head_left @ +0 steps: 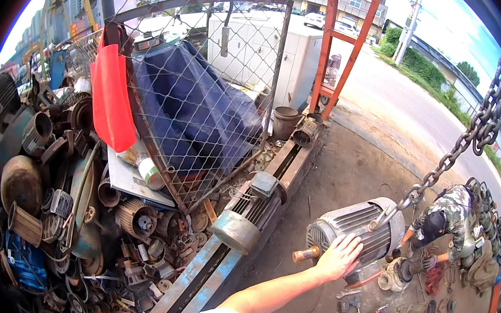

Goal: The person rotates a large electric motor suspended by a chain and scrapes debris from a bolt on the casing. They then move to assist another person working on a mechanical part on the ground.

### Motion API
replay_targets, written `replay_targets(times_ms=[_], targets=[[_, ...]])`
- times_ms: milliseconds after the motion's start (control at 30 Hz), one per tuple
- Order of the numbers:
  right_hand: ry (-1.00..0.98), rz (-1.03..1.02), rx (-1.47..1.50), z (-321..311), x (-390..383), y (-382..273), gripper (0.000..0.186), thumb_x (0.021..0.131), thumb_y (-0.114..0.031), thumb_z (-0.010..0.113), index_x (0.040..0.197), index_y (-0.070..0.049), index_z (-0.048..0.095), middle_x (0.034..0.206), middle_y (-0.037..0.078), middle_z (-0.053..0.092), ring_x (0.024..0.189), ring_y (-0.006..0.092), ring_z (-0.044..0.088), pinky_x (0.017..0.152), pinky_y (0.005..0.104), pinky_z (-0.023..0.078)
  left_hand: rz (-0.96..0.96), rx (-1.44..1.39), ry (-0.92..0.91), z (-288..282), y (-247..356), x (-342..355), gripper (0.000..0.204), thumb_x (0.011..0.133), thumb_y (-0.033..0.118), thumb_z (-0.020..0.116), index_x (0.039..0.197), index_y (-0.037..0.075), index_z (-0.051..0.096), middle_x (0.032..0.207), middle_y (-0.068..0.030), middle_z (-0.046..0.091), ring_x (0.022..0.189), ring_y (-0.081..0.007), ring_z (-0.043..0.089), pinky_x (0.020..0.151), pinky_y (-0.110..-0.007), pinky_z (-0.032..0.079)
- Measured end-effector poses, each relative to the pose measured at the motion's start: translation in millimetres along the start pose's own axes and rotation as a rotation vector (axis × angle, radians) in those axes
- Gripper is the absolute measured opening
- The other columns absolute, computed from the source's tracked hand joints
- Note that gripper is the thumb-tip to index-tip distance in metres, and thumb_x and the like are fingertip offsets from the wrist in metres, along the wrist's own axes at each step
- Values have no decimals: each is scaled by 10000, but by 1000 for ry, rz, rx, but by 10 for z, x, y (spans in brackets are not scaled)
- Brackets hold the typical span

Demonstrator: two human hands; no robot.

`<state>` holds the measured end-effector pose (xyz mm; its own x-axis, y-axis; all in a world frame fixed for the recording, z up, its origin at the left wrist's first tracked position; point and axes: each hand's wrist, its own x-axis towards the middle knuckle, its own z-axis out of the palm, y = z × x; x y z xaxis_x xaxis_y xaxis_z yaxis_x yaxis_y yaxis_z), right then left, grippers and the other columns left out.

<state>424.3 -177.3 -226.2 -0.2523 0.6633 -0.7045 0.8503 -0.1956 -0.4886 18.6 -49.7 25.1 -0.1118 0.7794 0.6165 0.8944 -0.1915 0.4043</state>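
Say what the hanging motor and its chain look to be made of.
Motor: seemingly cast metal, its ribbed grey housing dull and worn, with a rusty brownish shaft end near the hand. Chain: probably steel, with dark, matte links.

We are looking through one wide fisheye view worn on the head, tilting down and forward over a scrap yard. Our own forearm is entering from six o'clock, its hand (338, 257) lying close below the lens. The ground (346, 166) is stretching toward one o'clock, straight edges bending near the rim.
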Motion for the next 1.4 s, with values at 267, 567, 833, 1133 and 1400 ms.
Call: replay_targets(times_ms=[267, 567, 833, 1133, 1400], targets=[[-40, 15, -33, 15, 22, -9, 574, 993, -542, 557, 1332, -91, 662, 1203, 201, 697, 1088, 354, 628, 958, 501, 498, 5, -6, -21, 24, -59, 35, 570, 948, 305, 674, 1417, -1, 567, 1496, -185, 532, 1467, -357, 417, 1233, -507, 283], [-109, 77, -64, 108, 305, 300, 602, 1002, -580, 535, 1356, -109, 660, 1293, 222, 685, 1188, 392, 626, 1011, 518, 489, 25, 8, -23, 103, -103, 106, 576, 931, 321, 696, 1415, 28, 589, 1488, -168, 558, 1455, -340, 445, 1221, -515, 292], [41, 110, 280, 223, 356, -141, 306, 948, -171, 677, 1129, 68, 739, 991, 150, 771, 818, 204, 731, 765, 330, 593, 10, 20, -165, -15, -184, 86, 727, 863, 326, 748, 1479, 12, 522, 1573, -171, 480, 1525, -329, 363, 1275, -507, 233], [-188, 47, 30, -334, 614, 457, 289, 973, -177, 662, 1188, 11, 709, 924, 118, 746, 793, 220, 707, 715, 353, 566, -1, 210, -242, 330, 98, 177, 646, 947, 322, 569, 1528, 50, 497, 1633, -137, 438, 1572, -319, 296, 1310, -566, 124], [-89, 95, 284, -531, 910, 90, 226, 974, -116, 669, 1182, -30, 648, 804, 87, 676, 592, 190, 604, 466, 324, 440, -35, 113, -330, 204, 162, 186, 665, 935, 256, 573, 1548, 21, 466, 1656, -152, 404, 1592, -305, 260, 1320, -520, 124]])
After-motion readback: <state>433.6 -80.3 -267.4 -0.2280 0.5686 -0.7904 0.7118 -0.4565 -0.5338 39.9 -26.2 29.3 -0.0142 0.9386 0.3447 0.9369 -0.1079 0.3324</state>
